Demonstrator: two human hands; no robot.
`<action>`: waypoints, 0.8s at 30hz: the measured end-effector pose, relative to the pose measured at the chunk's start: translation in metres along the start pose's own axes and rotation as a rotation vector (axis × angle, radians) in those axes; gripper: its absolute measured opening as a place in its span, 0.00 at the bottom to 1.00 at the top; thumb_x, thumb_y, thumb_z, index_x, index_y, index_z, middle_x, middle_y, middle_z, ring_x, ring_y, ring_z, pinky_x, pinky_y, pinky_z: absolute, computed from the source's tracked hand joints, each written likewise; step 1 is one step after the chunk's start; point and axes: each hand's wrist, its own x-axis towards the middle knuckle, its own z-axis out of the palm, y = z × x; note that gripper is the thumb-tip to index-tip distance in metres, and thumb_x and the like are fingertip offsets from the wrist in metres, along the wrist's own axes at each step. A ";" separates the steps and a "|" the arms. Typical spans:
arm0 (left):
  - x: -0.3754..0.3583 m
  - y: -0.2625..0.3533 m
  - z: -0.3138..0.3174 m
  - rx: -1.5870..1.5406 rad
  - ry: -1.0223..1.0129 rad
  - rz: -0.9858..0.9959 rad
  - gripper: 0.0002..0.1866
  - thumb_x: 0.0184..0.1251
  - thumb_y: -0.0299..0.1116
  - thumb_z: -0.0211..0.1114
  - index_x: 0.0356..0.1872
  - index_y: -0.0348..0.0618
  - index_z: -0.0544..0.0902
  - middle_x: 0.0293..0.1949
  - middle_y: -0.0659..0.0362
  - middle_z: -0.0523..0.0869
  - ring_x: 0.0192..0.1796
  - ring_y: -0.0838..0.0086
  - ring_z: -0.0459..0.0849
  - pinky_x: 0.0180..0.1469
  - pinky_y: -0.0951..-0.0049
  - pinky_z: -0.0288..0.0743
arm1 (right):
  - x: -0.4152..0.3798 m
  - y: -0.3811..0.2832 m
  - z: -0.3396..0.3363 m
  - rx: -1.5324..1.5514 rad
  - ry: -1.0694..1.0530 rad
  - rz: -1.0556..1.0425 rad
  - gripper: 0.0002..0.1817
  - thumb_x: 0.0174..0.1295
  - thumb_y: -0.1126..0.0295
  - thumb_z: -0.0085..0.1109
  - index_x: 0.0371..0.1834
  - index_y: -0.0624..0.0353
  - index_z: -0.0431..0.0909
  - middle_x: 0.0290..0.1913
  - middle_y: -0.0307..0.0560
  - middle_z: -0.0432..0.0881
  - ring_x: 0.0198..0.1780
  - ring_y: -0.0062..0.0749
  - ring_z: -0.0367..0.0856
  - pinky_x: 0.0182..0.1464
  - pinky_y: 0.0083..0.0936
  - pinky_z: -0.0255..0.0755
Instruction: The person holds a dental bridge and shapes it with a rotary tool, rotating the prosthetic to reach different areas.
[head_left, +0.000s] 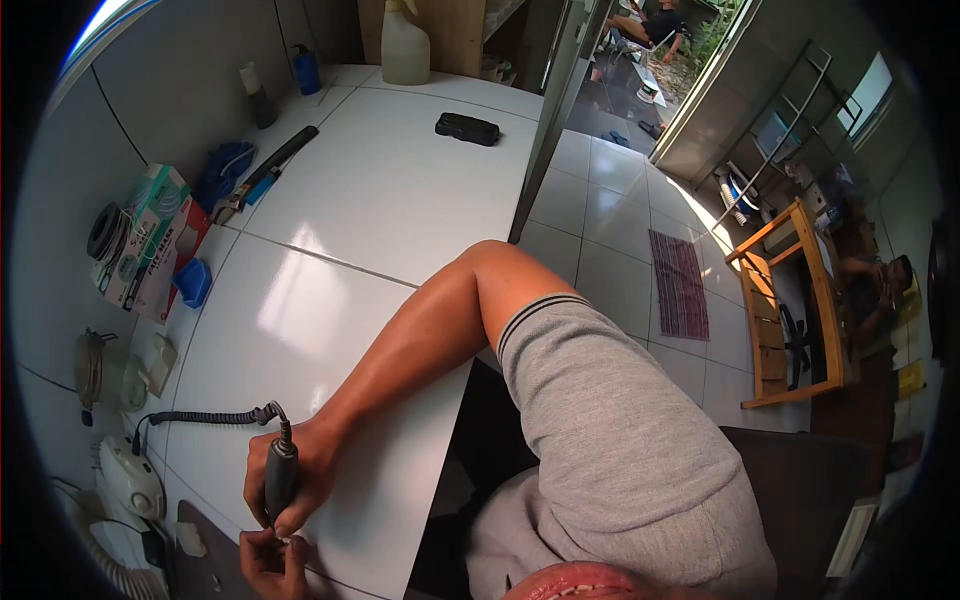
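My right hand (312,465) is closed around a dark grey rotary handpiece (283,470), held tip down. A black coiled cord (210,416) runs from its top toward a white control unit (130,478) at the left. Just below, at the bottom edge, my left hand (272,565) pinches a small pale piece (287,541) between its fingertips, touching or very near the handpiece's tip. Fingers mostly cover that piece, so its kind cannot be made out. Both hands are over the white tiled worktop (390,330), beside a dark mat (215,550) with a pale lump (190,538) on it.
Along the wall stand a face mask box (165,255), a blue tray (192,283), a blue bottle (306,70) and a spray bottle (405,50). A black case (467,128) lies farther back. Beyond are a striped mat (680,285), a wooden frame (790,310) and people in the background.
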 end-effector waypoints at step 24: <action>0.003 0.017 -0.004 -0.005 -0.034 -0.036 0.15 0.71 0.25 0.79 0.52 0.31 0.84 0.38 0.60 0.90 0.39 0.87 0.86 0.41 0.84 0.80 | 0.016 -0.026 -0.017 -0.145 -0.198 0.349 0.20 0.63 0.68 0.68 0.56 0.68 0.89 0.42 0.58 0.94 0.40 0.44 0.96 0.45 0.34 0.90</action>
